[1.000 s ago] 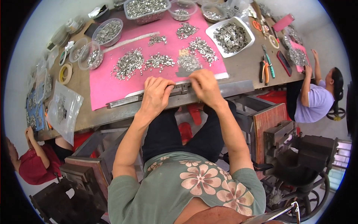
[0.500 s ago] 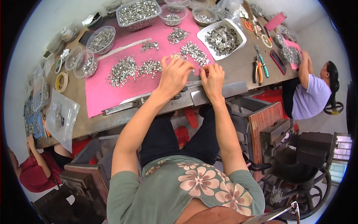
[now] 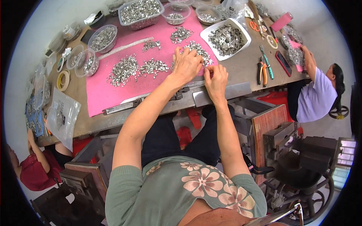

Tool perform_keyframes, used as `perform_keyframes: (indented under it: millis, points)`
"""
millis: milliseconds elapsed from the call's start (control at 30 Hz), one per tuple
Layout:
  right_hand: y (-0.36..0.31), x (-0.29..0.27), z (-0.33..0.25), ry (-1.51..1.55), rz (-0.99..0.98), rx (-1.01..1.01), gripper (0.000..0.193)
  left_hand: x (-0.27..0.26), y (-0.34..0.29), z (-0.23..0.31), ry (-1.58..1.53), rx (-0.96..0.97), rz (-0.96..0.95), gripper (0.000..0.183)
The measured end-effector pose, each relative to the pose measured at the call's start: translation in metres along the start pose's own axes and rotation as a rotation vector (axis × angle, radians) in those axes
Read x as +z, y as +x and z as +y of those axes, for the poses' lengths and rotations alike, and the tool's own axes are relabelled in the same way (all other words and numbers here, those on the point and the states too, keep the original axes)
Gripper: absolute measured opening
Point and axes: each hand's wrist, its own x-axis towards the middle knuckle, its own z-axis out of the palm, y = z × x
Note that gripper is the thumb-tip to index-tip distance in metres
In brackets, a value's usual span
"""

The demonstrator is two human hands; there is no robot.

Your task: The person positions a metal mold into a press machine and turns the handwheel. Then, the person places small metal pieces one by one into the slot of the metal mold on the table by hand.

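Observation:
Several heaps of small silvery metal pieces lie on a pink mat point(image 3: 109, 98). My left hand point(image 3: 187, 64) is bent over the near side of one heap point(image 3: 197, 48), at the mat's right part. Its fingers curl down together, and whatever their tips hold is hidden or too small to name. Close by on the right, my right hand point(image 3: 217, 81) is at the mat's front right corner, thumb and fingers pinched together. I cannot make out what is in that pinch. Left of my left hand lie a small heap point(image 3: 152, 67) and a larger heap point(image 3: 123, 71).
A white tray point(image 3: 246, 40) of metal pieces stands right of the mat, with clear tubs point(image 3: 143, 23) behind. Pliers point(image 3: 264, 73), a phone point(image 3: 283, 63) and scissors lie at right. A metal plate point(image 3: 238, 90) is along the front edge. People sit at both sides.
My left hand has moved right, over the heap, with its fingers curling further. My right hand stays nearly in place, pinched. The person at right has shifted an arm.

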Motion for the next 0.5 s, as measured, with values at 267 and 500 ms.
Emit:
perform_keyframes:
  millis: [267, 500]
  points:
    - [-0.0016, 0.0007, 0.0008, 0.003, 0.005, 0.007, 0.012, 0.0036, -0.0037, -0.0030, -0.038, -0.001, 0.051, 0.007]
    - [-0.0012, -0.0001, -0.0037, 0.010, -0.003, -0.007, 0.011, 0.0021, -0.0022, -0.0086, 0.012, 0.085, 0.031, 0.007]
